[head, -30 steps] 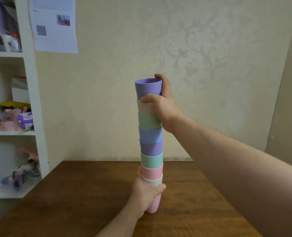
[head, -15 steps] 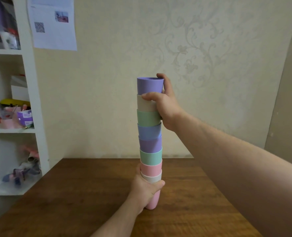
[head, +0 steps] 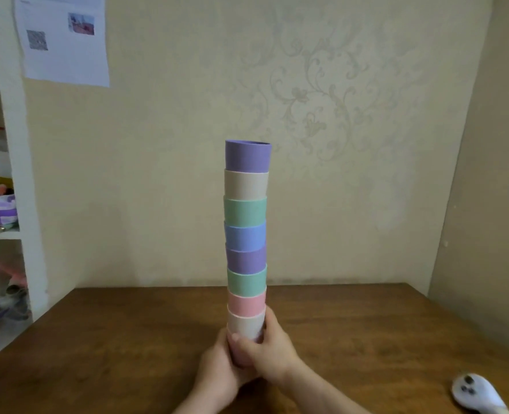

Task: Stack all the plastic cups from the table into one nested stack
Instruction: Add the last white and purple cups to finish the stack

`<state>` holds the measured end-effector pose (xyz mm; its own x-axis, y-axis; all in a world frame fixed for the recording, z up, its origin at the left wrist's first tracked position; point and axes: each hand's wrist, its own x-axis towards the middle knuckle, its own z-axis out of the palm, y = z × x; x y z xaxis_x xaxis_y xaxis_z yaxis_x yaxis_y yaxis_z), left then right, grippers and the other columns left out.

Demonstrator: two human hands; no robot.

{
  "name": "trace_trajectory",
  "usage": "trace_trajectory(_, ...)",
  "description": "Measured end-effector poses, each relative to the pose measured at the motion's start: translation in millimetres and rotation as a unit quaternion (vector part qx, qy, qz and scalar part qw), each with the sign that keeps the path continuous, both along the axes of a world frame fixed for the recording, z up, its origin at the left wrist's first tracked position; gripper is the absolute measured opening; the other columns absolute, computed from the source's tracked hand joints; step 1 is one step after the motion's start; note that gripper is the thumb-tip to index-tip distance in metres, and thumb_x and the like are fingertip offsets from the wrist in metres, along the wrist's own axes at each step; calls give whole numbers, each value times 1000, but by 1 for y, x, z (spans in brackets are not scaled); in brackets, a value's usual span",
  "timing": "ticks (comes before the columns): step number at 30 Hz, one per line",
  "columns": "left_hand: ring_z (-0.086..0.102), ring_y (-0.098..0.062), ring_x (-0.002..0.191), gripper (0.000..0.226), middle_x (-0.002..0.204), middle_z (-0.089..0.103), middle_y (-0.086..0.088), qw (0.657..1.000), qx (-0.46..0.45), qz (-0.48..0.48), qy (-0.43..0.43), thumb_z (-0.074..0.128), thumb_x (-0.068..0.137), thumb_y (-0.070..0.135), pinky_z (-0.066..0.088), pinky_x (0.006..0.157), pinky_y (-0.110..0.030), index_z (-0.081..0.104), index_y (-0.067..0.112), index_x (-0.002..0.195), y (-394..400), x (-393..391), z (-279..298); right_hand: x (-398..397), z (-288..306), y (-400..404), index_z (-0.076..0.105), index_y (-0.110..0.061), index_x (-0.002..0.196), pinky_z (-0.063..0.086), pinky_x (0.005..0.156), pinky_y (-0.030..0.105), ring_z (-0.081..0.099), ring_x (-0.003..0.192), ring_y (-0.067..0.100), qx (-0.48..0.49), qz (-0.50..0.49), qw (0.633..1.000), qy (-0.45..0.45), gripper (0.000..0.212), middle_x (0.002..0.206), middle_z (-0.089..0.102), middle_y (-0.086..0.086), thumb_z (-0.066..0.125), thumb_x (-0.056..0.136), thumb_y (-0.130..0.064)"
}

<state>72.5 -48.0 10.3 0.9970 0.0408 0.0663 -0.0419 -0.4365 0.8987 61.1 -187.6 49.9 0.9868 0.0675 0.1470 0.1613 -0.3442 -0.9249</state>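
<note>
Head view: a tall nested stack (head: 246,249) of plastic cups stands upright near the middle of the desk (head: 351,330). Both hands are closed around its base: left hand (head: 217,366) on the near-left side, right hand (head: 269,349) wrapped over the front of the lowest pink cup (head: 241,355).

Risk, as judged: the column is tall and held only at the bottom, so any tilt or abrupt release could sway the top purple cup (head: 248,155) and topple the stack.

Containers: each cup holds the one above it; the top cup's interior is not visible. No loose cups are seen on the desk. A white object (head: 475,394) lies at the near-right.
</note>
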Motion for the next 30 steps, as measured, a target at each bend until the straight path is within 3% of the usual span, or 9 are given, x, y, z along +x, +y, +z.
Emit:
trace_trajectory(2,74,-13,113,84,114,78,14,1000,15,-7,-6,95,54,45,54,92,-27,55,52,127,0,10,1,5,-11,1,54,-47,138,56,94,17,72,108,-9,6,-16,1000,4,78,121,77,-22,90,69,-42)
trace_trajectory(4,73,-14,113,77,114,75,14,999,47,-14,-8,95,60,40,54,95,-29,56,51,125,3,17,4,13,-16,1,50,-50,142,54,99,20,69,113,-7,-28,-21,999,-5,87,125,73,-25,91,65,-41)
trace_trajectory(8,72,-20,117,76,127,76,8,995,88,2,-37,96,65,32,54,94,-31,66,33,135,0,33,7,39,-18,-4,53,-60,119,57,103,31,70,113,-1,-69,-42,997,-5,73,122,73,-23,95,64,-35)
trace_trajectory(13,71,-21,119,83,133,75,6,993,107,-1,-39,101,66,33,54,95,-31,64,28,140,0,61,9,71,-11,-8,58,-42,139,59,100,40,71,111,11,-112,-42,993,7,88,123,75,-15,94,60,-49)
trace_trajectory(17,70,-22,119,82,133,74,4,990,134,0,-50,101,68,36,52,94,-31,64,26,141,1,90,9,98,-15,-8,57,-44,139,61,98,43,73,109,14,-122,-61,991,-4,88,121,76,-14,91,58,-54)
trace_trajectory(22,70,-23,118,81,133,73,3,989,134,17,-63,100,66,35,57,97,-37,65,25,138,1,121,5,128,-20,-8,59,-43,136,61,98,44,71,107,14,-109,-59,992,-25,78,114,73,-15,94,66,-46)
trace_trajectory(27,70,-24,118,77,132,74,2,989,127,40,-68,97,68,32,59,99,-42,65,26,137,0,135,-7,144,-26,-3,51,-63,124,58,101,52,71,111,16,-109,-66,992,-22,75,116,75,-18,88,58,-61)
trace_trajectory(30,70,-27,122,74,135,73,0,989,128,40,-67,93,74,28,56,97,-37,63,25,142,-2,130,-6,141,-26,1,48,-71,109,55,104,56,71,113,17,-94,-79,992,-15,64,115,74,-20,85,57,-63)
